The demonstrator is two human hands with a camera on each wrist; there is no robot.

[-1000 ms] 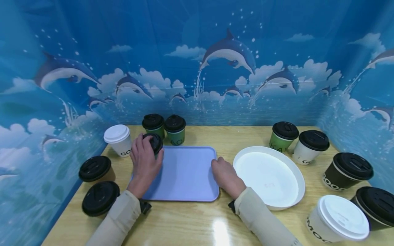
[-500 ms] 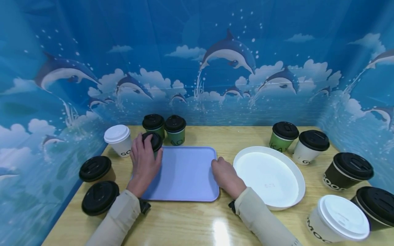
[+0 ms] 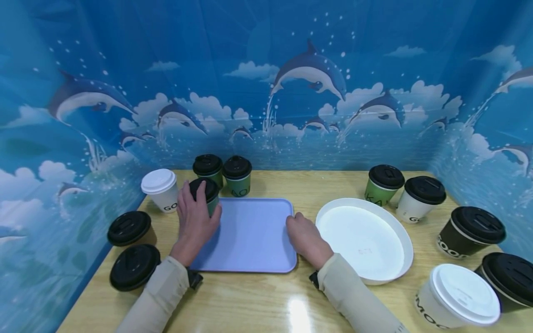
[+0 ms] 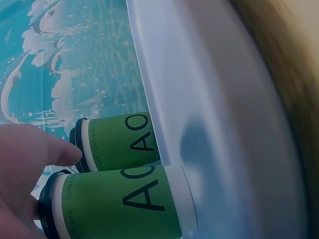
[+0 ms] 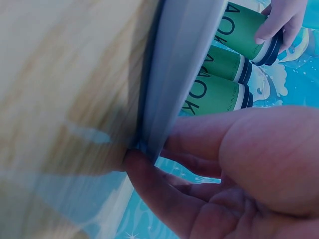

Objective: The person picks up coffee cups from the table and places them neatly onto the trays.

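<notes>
My left hand (image 3: pixel 195 222) is spread loosely around a green paper coffee cup (image 4: pixel 119 204) with a black lid, which stands upright at the purple tray's (image 3: pixel 254 236) far left corner. The index finger overlaps the lid in the head view. In the left wrist view the thumb (image 4: pixel 65 151) sits off to one side of this cup. Two more green cups with black lids, a left one (image 3: pixel 208 169) and a right one (image 3: pixel 237 175), stand just behind. My right hand (image 3: pixel 306 238) pinches the tray's right edge between thumb and fingers, as the right wrist view shows.
A round white tray (image 3: pixel 362 240) lies to the right. Several lidded cups line the right side, including a white-lidded cup (image 3: pixel 458 296) and a dark cup (image 3: pixel 468 231). At left stand a white cup (image 3: pixel 160 189) and two black-lidded cups (image 3: pixel 129 229). A dolphin-print curtain (image 3: pixel 266 92) encloses the table.
The cup at my left hand has settled upright with its lid shifted slightly left. The fingers have loosened and the thumb has moved away from it. My right hand has stayed on the tray.
</notes>
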